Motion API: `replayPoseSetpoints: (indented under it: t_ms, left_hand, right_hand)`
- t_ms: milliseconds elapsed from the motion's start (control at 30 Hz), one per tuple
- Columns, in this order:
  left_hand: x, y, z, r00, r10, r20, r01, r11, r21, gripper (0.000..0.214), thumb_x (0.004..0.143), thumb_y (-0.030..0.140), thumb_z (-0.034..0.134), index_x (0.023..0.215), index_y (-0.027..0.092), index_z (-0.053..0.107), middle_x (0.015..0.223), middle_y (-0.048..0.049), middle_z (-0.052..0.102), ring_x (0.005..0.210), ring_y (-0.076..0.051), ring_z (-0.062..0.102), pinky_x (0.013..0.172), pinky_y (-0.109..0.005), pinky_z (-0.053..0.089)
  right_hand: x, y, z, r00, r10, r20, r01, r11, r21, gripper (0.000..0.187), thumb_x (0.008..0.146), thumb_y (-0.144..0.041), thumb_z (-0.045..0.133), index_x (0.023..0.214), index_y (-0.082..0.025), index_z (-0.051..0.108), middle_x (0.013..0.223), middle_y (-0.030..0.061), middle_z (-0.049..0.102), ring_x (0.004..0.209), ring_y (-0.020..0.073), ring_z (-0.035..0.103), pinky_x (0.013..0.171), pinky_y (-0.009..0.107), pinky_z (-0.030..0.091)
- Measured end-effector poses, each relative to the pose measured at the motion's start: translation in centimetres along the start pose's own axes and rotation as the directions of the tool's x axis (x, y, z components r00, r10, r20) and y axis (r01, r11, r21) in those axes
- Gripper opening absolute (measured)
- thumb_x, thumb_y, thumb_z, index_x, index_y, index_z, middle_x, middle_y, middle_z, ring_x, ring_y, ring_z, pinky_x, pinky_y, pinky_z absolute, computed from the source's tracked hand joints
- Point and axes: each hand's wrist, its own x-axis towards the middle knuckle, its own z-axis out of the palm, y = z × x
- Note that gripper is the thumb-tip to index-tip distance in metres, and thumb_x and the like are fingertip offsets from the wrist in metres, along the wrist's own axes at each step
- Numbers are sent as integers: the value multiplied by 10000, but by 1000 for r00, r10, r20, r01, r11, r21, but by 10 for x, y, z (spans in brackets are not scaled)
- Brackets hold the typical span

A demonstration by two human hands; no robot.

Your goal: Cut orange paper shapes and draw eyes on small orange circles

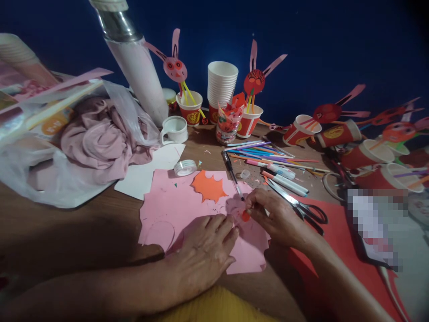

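While your left hand lies flat, fingers spread, pinning the pink sheet, that sheet could slide if the pressure eases. Right of it, your right hand pinches a black pen over a small red piece; a slip would smear. Scissors lie just right of the sheet, within snagging range.

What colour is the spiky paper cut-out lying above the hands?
Orange. The spiky paper cut-out lies on the pink paper sheet, clearest in the head view.

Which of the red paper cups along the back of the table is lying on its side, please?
The red cup with the yellow emblem at the right, lying with its mouth toward the left; the two rabbit cups by the white cup stack stand upright.
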Motion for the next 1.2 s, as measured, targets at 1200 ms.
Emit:
replayPoseSetpoints:
  t_ms: [1200]
  left_hand:
    - [-1,-2,6,999,-1,-48,0,1000,-23,427,878,407,454,1207,137,484,1227,-108,502,1124,-271,395,881,-404,327]
  right_hand:
    - [2,-16,36,998,57,-15,-57,870,-491,87,801,-109,529,774,-185,563,755,50,608,737,218,532,675,325,357]
